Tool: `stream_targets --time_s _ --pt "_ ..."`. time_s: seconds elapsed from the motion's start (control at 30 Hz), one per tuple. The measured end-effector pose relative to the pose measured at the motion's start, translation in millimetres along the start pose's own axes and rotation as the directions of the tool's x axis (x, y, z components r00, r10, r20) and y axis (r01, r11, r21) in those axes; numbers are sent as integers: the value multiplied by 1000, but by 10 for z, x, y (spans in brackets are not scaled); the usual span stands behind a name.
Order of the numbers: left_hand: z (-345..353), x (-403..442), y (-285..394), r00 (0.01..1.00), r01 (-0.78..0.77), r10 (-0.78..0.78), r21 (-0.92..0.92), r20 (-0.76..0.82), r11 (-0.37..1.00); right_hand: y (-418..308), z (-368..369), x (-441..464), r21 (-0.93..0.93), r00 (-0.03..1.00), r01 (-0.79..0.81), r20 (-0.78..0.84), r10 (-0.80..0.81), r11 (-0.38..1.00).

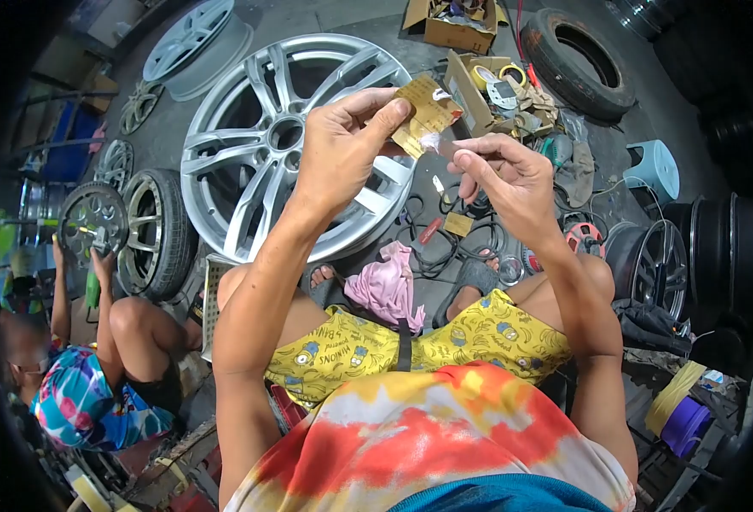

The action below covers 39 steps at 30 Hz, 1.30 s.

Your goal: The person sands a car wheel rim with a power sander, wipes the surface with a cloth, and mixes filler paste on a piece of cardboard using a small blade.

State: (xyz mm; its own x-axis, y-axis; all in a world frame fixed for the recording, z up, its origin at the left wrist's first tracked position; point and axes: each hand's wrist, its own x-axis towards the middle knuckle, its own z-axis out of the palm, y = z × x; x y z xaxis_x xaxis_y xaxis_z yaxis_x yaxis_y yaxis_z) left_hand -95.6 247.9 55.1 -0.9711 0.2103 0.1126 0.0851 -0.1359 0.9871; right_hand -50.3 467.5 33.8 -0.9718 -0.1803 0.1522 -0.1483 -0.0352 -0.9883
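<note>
Between thumb and fingers, my left hand (351, 141) holds a brown piece of sandpaper (428, 113) with white paste on it. The fingers of my right hand (506, 175) pinch a small dark flat blade (447, 150), whose tip is at the paste by the sheet's lower edge. A large silver alloy wheel (287, 133) lies on the floor beyond and to the left of my hands, partly hidden by my left hand and forearm.
A pink cloth (387, 286) and coiled black cables lie between my feet. An open box (479, 94), a tire (579, 64) and a light blue stool (652, 171) stand ahead and right. At left, another person (86, 392) holds a green power tool at a wheel.
</note>
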Motion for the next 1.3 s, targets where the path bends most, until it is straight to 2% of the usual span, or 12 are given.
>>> stream_targets --time_s 0.13,0.2,0.23,0.3,0.33,0.43,0.57,0.63,1.1,1.2,1.27,1.3 --pt "-59 35 2 998 62 -63 -27 -2 998 10 10 25 103 996 85 -48 -81 991" --pt "-59 35 -22 994 104 -103 -31 19 994 32 -5 110 -275 866 454 -88 -492 848" --pt "-48 37 -26 987 156 -150 -150 49 976 24 -11 131 -277 865 453 -92 -493 847" --pt "-34 41 -9 977 212 -194 -262 92 942 -5 0 155 -561 739 580 58 -671 591" --pt "-51 39 13 972 237 -226 -266 72 934 23 65 123 -493 782 540 -6 -623 682" --pt "-102 58 9 969 246 -246 -276 36 929 26 36 100 -548 794 534 63 -605 644" --pt "-140 79 -9 989 146 -149 -226 2 963 -5 -53 70 -556 819 512 87 -567 655" --pt "-148 79 16 996 76 -81 -98 -47 992 -11 -120 108 -590 773 545 79 -630 595" --pt "-59 35 37 997 62 -62 -3 -37 998 -23 -150 167 -574 784 532 55 -619 623" --pt "-69 38 19 998 59 -59 -2 -38 998 -36 -117 116 -526 822 507 57 -566 683" --pt "-78 41 16 998 55 -54 9 -35 998 -2 -98 71 -147 957 246 -120 -264 958" --pt "-76 41 16 999 25 -24 28 -30 999 -5 -95 74 -147 957 246 -119 -264 958"
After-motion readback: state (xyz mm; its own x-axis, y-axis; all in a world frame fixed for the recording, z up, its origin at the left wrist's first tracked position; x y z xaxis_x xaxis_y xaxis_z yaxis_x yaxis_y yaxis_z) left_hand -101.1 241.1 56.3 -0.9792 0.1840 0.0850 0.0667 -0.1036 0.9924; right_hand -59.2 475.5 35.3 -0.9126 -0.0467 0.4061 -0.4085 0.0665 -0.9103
